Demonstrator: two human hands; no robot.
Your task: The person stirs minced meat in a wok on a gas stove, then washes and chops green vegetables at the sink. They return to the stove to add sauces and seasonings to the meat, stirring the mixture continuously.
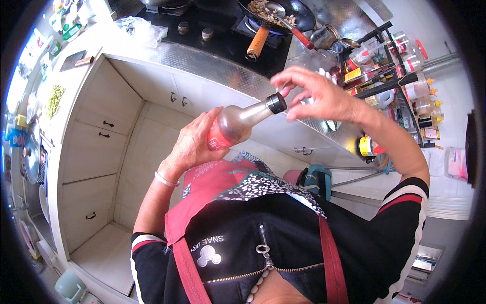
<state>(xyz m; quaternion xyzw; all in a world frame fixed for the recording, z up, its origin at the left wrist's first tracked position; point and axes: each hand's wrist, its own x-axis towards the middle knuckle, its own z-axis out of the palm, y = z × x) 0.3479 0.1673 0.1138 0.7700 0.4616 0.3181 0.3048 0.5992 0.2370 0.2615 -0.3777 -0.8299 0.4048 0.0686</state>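
Observation:
My left hand (197, 140) grips a glass bottle (235, 123) with a red label around its lower body. The bottle is tilted, its neck pointing up and to the right, and a black cap (276, 103) sits on its mouth. Beside the cap is my right hand (315, 93), fingers apart and curved, holding nothing. Beyond the hands, a black wok (303, 17) with a wooden handle stands over a lit blue flame. Chopped pale food (262, 9) and a metal spoon with a red handle (302, 38) are in it.
A black rack (398, 81) full of seasoning jars and bottles stands at the right, with a yellow-labelled jar (365, 146) nearby. A crumpled plastic bag (140, 32) lies by the cooktop (228, 49). Chopped green vegetables (56, 99) and a knife (84, 61) rest on the left counter (81, 76).

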